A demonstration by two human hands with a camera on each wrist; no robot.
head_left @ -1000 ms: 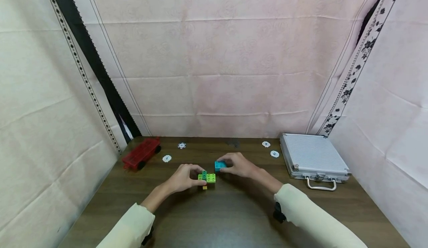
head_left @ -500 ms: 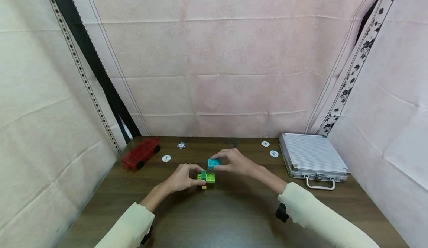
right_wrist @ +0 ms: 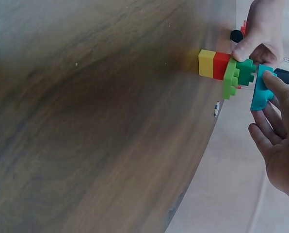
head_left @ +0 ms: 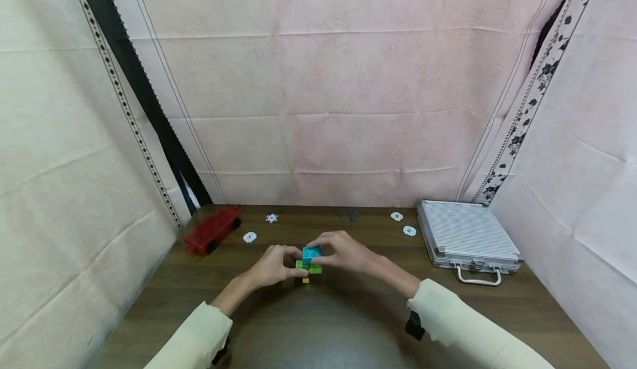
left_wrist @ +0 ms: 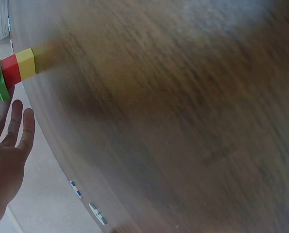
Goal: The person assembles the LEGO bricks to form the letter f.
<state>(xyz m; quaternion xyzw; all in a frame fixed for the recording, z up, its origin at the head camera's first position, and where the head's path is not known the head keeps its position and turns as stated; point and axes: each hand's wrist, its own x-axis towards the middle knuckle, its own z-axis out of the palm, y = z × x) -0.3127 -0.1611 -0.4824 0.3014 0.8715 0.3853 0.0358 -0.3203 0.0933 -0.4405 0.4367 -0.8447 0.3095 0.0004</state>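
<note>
The right hand (head_left: 343,250) pinches a blue brick (head_left: 311,254) between thumb and fingertips, holding it just above the top of a small brick stack (head_left: 308,268); in the right wrist view the blue brick (right_wrist: 261,88) sits a sliver off the dark green brick (right_wrist: 246,72) that crowns the stack, and whether the two touch cannot be told. Directly across from it, the left hand (head_left: 272,265) grips the stack from its other side, thumb and fingers curled onto the upper bricks. Below that grip the stack runs down through a light green plate (right_wrist: 230,77), a red brick (right_wrist: 220,65) and a yellow brick (right_wrist: 206,63), whose bottom stands on the dark wooden surface (head_left: 318,325). The left wrist view shows the same red and yellow bricks at its edge, with the other fingers of the left hand spread loosely beside them.

Beyond the left hand, well apart, a red toy wagon (head_left: 211,229) lies at the far corner of the surface, with two white chips (head_left: 249,237) between it and the hands. Beyond the right hand lie two more white chips (head_left: 409,230), and past them a closed silver case (head_left: 465,236) with its handle facing the person.
</note>
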